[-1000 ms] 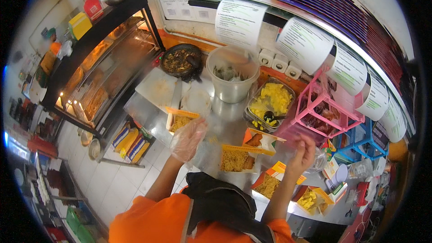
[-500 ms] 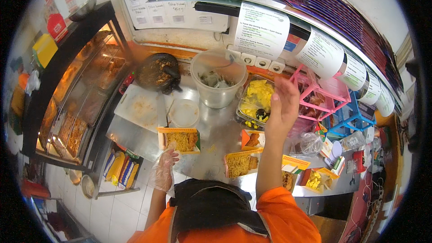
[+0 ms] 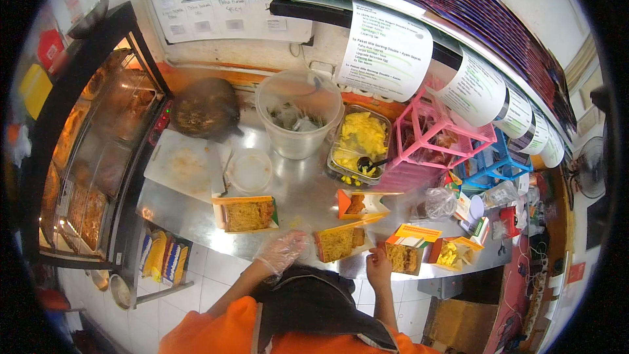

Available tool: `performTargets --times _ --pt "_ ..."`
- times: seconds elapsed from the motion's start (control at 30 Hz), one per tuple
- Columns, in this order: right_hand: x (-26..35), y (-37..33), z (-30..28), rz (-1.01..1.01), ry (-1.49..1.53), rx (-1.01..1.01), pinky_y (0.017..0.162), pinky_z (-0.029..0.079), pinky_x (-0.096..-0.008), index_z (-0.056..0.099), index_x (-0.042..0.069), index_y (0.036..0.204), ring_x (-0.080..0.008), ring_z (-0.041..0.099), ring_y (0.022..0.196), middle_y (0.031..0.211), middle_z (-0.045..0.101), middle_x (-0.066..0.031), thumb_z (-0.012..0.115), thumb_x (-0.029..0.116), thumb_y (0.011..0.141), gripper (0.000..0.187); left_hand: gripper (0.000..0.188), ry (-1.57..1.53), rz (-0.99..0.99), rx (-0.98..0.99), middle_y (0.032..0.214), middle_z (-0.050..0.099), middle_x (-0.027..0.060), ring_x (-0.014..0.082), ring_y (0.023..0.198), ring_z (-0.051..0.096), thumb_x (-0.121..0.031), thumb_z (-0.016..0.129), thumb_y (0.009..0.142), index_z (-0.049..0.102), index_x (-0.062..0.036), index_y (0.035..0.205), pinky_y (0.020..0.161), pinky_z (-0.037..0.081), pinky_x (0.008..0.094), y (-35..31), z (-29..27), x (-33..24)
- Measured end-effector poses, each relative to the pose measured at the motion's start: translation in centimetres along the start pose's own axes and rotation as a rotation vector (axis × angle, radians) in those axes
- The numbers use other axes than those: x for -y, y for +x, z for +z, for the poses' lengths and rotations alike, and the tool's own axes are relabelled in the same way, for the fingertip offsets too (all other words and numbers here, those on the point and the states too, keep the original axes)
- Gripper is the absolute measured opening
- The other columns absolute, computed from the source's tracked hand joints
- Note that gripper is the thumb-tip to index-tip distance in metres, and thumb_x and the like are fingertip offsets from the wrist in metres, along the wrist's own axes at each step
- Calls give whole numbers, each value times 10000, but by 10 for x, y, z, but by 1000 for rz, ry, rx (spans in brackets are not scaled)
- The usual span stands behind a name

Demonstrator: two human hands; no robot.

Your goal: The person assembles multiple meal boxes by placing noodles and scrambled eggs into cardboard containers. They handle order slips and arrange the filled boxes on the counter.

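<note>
Here's my metal table (image 3: 298,191), the biggest thing in front of me, stretching right across. At its left end stands the black warming cabinet (image 3: 72,69), lit up, with trays of food inside. Over on the right, the pink basket (image 3: 423,149) leans in, and there's the clear bucket (image 3: 291,145) towards the back wall. The white chopping board (image 3: 187,162) lies flat near the cabinet, and just beside it sits a round white lid (image 3: 249,170). Between bucket and basket, there's the tub (image 3: 339,174), full of yellow egg (image 3: 363,132).

Now the boxes, all open! The left box (image 3: 244,200) holds noodles, well apart from the rest. My middle box (image 3: 344,225) sits at the near edge, noodles in it and a browned piece at its right end. Behind it, the chicken box (image 3: 379,206); to its right, the noodle box (image 3: 417,232), then the egg box (image 3: 466,243).

And my hands! Left hand (image 3: 286,249), in clear plastic, is empty, loosely spread just beside the middle box's left end. Right hand (image 3: 378,263), bare, fingers bent, is between the middle box and the noodle box; whether it grips either one, I can't tell. Smallest of all, the black spoon (image 3: 365,164) rests in the egg.
</note>
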State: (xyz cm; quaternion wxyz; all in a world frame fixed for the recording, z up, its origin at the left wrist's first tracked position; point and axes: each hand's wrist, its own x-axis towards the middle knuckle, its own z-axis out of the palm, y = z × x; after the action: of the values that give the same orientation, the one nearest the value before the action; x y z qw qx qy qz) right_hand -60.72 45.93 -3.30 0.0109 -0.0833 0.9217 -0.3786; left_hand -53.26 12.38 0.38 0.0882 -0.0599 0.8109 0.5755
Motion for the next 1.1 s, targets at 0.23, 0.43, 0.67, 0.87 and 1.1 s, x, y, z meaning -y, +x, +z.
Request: performTargets --times 0.23,0.43,0.67,0.87,1.1 --pt "-9 6 31 192 -143 -8 757 523 -485 504 17 1193 -378 688 813 848 699 -174 671 194 862 410 550 148 9 189 1319 597 199 283 1177 597 -371 612 988 485 -36 1405 1030 470 385 18 9 -17" --pt "-5 18 31 223 -163 -22 787 519 -504 438 -7 1236 -423 682 873 898 708 -211 672 210 854 498 525 134 -75 134 1318 599 188 297 1182 597 -377 603 993 494 -67 1403 1031 472 401 12 -1 10" --pt "-10 24 25 187 -267 50 753 534 -504 587 -38 1093 -416 689 823 841 707 -221 663 228 851 368 534 110 -117 87 1347 594 181 324 1221 578 -421 578 987 528 -45 1363 1061 429 398 9 -3 21" --pt "-6 29 25 187 -363 128 732 550 -484 682 -5 882 -392 700 788 832 712 -211 668 264 846 272 498 180 2 38 1288 639 155 279 1161 621 -388 610 973 546 -55 1339 1008 473 373 13 0 21" --pt "11 22 43 199 -289 231 738 556 -469 684 17 864 -387 704 790 775 700 -223 651 291 877 276 518 157 -77 86 1316 607 187 308 1201 594 -389 599 985 520 -40 1359 1026 476 401 12 -10 6"
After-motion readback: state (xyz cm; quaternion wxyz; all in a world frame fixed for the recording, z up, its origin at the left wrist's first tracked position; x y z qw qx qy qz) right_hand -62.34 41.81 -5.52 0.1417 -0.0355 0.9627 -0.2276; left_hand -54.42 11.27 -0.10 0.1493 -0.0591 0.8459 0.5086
